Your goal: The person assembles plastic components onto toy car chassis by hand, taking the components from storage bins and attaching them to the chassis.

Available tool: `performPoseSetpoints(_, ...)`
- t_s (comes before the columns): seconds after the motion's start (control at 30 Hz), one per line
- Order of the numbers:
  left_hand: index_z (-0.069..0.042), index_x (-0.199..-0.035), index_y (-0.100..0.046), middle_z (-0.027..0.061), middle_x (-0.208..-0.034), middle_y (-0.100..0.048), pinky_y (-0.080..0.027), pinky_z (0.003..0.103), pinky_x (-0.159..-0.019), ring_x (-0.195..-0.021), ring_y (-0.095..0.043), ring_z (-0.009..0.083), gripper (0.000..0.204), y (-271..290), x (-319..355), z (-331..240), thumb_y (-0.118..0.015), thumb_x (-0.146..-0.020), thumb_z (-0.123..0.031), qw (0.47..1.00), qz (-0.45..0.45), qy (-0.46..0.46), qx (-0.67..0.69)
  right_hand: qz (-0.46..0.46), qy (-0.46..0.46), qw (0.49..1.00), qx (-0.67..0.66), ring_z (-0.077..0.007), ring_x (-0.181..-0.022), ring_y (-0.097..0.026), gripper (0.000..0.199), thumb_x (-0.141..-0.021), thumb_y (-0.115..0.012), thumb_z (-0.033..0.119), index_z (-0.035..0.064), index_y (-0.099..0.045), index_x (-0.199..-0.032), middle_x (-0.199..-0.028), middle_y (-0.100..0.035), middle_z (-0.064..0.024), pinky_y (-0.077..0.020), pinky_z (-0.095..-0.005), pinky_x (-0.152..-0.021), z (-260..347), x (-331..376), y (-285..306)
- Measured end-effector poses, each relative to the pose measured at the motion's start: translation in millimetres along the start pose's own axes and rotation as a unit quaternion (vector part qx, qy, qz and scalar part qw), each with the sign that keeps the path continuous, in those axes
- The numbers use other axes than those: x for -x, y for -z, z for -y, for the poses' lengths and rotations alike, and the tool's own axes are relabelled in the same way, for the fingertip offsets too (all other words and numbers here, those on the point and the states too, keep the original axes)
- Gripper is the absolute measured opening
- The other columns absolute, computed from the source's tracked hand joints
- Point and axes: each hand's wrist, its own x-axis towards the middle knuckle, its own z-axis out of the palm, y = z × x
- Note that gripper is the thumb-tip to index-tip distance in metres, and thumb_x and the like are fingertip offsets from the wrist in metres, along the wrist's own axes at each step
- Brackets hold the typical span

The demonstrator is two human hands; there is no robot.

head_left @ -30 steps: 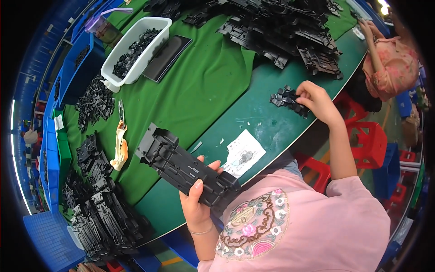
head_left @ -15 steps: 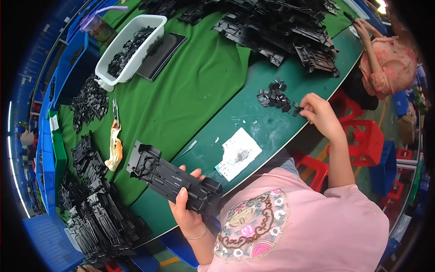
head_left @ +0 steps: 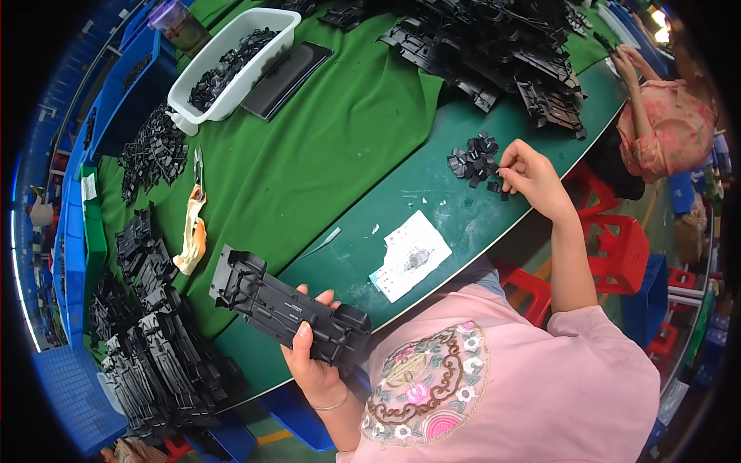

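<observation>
Black plastic is filling our left hand (head_left: pixel 312 363): we are gripping a long moulded black frame (head_left: pixel 289 309) at its near end, fingers wrapped over its edge, holding it just above the green bench (head_left: pixel 324 147). Our right hand (head_left: pixel 532 177) is reaching into the small heap of black clips (head_left: pixel 475 160), fingertips pinched together (whether they are closing on a clip we cannot tell). Judging by how things lie, we are sitting early in this piece: no clip is showing on the frame yet, a stack of frames (head_left: pixel 150 351) is waiting at our left, and a bigger pile of frames (head_left: pixel 494 46) is lying across the bench.
</observation>
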Motion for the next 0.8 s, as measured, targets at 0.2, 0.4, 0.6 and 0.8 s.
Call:
performPoseSetpoints(0.2,0.008,-0.114,-0.032,0.0258,-0.095,-0.053,-0.045,0.036,-0.076,-0.083,-0.056,0.0286,0.052,-13.0,-2.1,-2.9,-0.051,-0.071,-0.013,1.0,0.004,-0.014,-0.008,0.002,0.096,0.994,0.043,-0.0035,-0.057,-0.043,0.012,-0.073,-0.048,-0.006,0.0006,-0.05,-0.083,-0.069,-0.045,0.0001,-0.0365,-0.0158,-0.05,-11.5,-2.7,-1.5)
performPoseSetpoints(0.4,0.008,-0.114,-0.033,0.026,-0.095,-0.052,-0.045,0.035,-0.076,-0.083,-0.056,0.0284,0.052,-11.6,0.1,-2.6,-0.051,-0.071,-0.013,1.0,-0.014,-0.014,-0.009,-0.031,0.085,0.995,0.045,-0.0069,-0.06,-0.044,0.01,-0.073,-0.048,-0.005,-0.0007,-0.053,-0.081,-0.072,-0.043,-0.0015,-0.0383,-0.019,-0.054,-7.5,-3.3,-1.1)
performPoseSetpoints(0.6,0.007,-0.115,-0.034,0.0251,-0.097,-0.052,-0.043,0.035,-0.079,-0.087,-0.054,0.0268,0.051,-8.4,-2.1,-0.6,-0.053,-0.072,-0.013,0.999,0.014,0.045,0.01,0.074,0.037,0.993,-0.083,-0.0057,-0.054,-0.047,0.008,-0.074,-0.049,-0.003,0.0011,-0.05,-0.08,-0.066,-0.05,-0.0018,-0.0377,-0.0171,-0.048,24.7,15.7,-28.4)
performPoseSetpoints(0.8,0.006,-0.112,-0.036,0.024,-0.097,-0.053,-0.044,0.034,-0.078,-0.087,-0.054,0.0254,0.047,-12.6,-3.0,1.4,-0.053,-0.073,-0.013,0.998,0.028,0.058,-0.007,0.206,0.292,0.928,0.101,-0.0261,-0.064,-0.051,0.013,-0.067,-0.057,-0.003,0.001,-0.051,-0.078,-0.073,-0.051,-0.0105,-0.0419,-0.0295,-0.055,49.0,34.4,-75.0)
